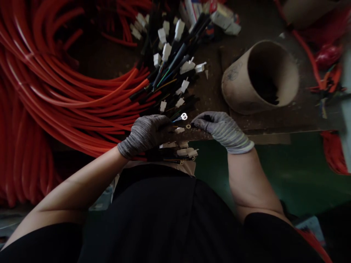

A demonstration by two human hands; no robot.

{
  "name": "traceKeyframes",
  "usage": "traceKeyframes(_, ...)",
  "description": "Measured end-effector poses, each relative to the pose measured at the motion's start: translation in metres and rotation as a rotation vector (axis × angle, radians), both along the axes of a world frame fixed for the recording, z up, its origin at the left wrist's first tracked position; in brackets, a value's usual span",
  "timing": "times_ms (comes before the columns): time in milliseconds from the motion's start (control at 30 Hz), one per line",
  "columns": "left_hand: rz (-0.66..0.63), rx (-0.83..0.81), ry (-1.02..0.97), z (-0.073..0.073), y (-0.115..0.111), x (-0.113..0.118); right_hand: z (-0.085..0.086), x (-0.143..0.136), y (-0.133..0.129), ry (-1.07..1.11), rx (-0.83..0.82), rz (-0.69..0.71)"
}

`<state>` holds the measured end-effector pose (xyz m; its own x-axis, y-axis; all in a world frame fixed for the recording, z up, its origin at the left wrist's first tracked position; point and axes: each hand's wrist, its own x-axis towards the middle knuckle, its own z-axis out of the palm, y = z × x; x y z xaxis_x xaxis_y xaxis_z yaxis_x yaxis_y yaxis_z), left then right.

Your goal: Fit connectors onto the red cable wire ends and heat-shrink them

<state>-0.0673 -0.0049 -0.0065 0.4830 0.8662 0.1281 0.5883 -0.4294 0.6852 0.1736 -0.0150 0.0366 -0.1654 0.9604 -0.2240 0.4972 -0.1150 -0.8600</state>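
Observation:
Both my hands wear grey knit gloves. My left hand point(146, 132) is closed around a wire end at the table's front edge. From its fingers a blue wire with a silver ring terminal point(184, 116) sticks out to the right. Just below that lies a second, smaller ring terminal point(188, 126). To the right, my right hand point(215, 126) is closed in a pinch, a short gap from the terminals; something small and dark shows at its fingertips, too small to name. Behind my left hand, orange cables point(109, 98) end in black sleeves with white connectors point(166, 52).
A cardboard tube point(236, 84) with dark bits inside stands tilted at the right of the table point(214, 80). More orange cable coils point(24, 146) fill the left side. Orange wires point(330, 78) lie at the far right. Small boxes point(225, 18) are at the back.

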Motion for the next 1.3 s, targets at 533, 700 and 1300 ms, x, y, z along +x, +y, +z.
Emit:
traceKeyframes(533, -0.022, 0.042, 0.018, -0.002, -0.003, -0.002, 0.008, -0.016, 0.001, -0.186, 0.013, 0.105)
traceKeyframes(700, -0.017, 0.038, 0.031, -0.002, -0.004, -0.002, 0.006, -0.003, 0.002, -0.135, -0.002, 0.034)
traceKeyframes(1300, -0.042, 0.014, -0.052, 0.0, -0.005, -0.003, -0.007, -0.006, -0.009, 0.158, -0.218, -0.016)
